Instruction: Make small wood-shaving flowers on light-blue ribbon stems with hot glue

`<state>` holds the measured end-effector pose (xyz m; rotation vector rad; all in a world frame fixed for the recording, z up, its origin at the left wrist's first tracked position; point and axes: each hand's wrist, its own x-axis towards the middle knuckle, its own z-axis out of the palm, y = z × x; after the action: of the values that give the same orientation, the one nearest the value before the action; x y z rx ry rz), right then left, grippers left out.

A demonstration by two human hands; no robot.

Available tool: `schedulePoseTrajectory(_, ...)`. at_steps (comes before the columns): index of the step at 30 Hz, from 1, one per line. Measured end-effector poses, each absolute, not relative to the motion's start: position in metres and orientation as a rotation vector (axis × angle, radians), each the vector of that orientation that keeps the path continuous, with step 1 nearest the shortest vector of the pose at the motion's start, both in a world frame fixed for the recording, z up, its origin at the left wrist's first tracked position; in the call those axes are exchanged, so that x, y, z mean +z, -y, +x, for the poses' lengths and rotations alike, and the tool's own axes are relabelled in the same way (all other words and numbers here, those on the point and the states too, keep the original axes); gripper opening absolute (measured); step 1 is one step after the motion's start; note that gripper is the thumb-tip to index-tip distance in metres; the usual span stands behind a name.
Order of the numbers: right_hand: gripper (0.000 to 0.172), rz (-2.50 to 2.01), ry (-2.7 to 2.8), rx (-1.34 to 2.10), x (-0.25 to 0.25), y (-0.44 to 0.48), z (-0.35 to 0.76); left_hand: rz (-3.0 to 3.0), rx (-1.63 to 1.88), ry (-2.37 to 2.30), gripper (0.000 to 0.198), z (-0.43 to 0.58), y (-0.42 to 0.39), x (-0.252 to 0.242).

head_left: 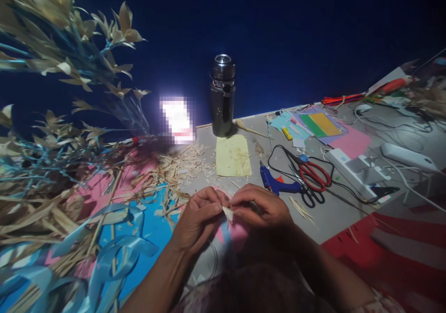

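Pale, husk-like material is catching light in the head view: a small pointed piece (228, 213) is sitting at the clock's centre, above the counter (327, 215). Left hand (201, 216) and right hand (262, 206) are pinching it between thumbs and fingers, seemingly for fine control from both sides. At 12 o'clock a yellow sheet (232, 155) is lying before a metal bottle (223, 101). Towards 2 o'clock a glue gun (275, 185) and red-handled scissors (315, 176) are resting, probably for easy reach; towards 10 o'clock scraps (188, 158) are spreading.
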<state>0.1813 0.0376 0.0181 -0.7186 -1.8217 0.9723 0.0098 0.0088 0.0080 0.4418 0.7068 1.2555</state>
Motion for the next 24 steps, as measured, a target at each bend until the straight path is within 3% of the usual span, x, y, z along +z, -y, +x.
schedulePoseTrajectory(17, 0.015, -0.815, 1.808, 1.036, 0.025, -0.034, 0.177, 0.291, 1.287, -0.691, 0.026, 0.014, -0.006, -0.001)
schedulePoseTrajectory(24, 0.032, -0.836, 1.826, 0.938, 0.011, -0.031, 0.171, 0.239, 1.333, -0.752, 0.032, 0.014, -0.007, -0.002)
